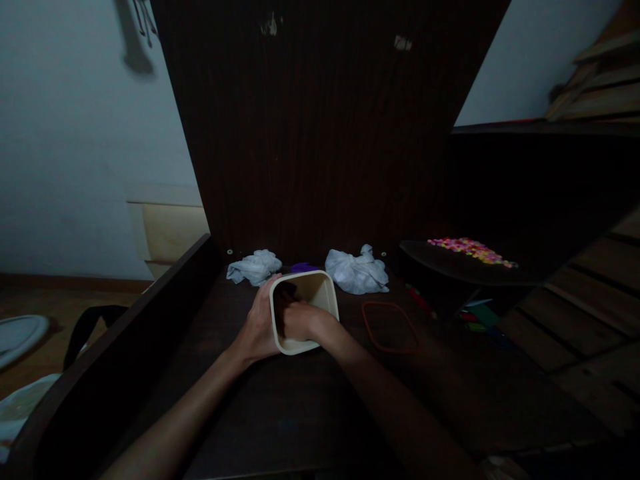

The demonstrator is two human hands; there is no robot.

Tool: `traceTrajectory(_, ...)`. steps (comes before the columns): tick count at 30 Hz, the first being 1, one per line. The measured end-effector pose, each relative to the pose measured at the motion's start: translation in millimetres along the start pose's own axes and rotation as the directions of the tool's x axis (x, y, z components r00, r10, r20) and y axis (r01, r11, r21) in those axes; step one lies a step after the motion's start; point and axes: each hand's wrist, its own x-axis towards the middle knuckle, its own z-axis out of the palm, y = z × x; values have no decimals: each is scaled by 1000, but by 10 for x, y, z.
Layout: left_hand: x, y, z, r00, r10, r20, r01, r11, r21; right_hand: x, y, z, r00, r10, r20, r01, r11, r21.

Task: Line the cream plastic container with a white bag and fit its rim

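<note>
A cream, square-mouthed container (325, 293) is tilted with its opening toward me, over the dark wooden surface. My left hand (261, 327) grips it around its left side. Inside the opening is my right hand (300, 321), its fingers reaching toward the left inner wall beside something dark; the fingertips are hard to make out. Behind the container lie a crumpled pale bag (255, 267) on the left, a purple item (303, 267) in the middle and a knotted pale bag (357, 270) on the right. An orange-red rounded square ring (367, 323) lies flat to the right.
A dark raised side board (130, 333) runs along the left, and a tall dark panel (320, 133) stands behind. On a shelf (420, 252) at the right lies a heap of small colourful pieces (470, 250). Green and red items (475, 327) lie below it.
</note>
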Motion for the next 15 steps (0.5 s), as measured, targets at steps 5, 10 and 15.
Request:
traceTrajectory(5, -3, 11, -5, 1000, 14, -2, -14, 1000, 1, -13, -86, 75, 996, 56, -66, -56, 998, -2)
traceTrajectory(10, -17, -1, 11, 999, 46, 23, -46, 998, -32, -37, -173, 157, 969, 215, -121, -216, 976, 7)
traceTrajectory(15, -19, -16, 16, 999, 32, 33, -29, 998, -61, 0, -124, 153, 951, 260, -167, -266, 964, -18)
